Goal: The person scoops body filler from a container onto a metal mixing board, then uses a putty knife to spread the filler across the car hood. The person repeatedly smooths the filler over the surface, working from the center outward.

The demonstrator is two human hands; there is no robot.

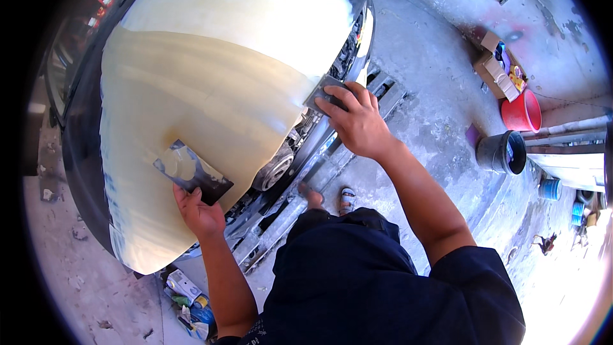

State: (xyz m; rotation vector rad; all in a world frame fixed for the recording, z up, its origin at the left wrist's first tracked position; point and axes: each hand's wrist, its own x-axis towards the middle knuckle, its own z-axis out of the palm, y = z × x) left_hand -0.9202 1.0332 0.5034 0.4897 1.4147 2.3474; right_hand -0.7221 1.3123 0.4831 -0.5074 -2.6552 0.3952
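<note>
Head view: the left hand (199,212) grips a flat smeared metal mixing board (191,171) against the cream-filler-coated car panel (191,102); the right hand (357,120) pinches a small grey metal spreader (323,94) at the panel's edge.

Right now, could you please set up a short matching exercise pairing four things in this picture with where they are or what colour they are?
Things:
1. left hand
2. right hand
3. bucket
4. car panel

Descriptions:
A. red, on the concrete floor at the right
B. coated with pale cream filler
C. holds a flat metal plate against the lower part of the panel
D. presses a small grey spreader at the panel's right edge

Pairs: 1-C, 2-D, 3-A, 4-B
</note>
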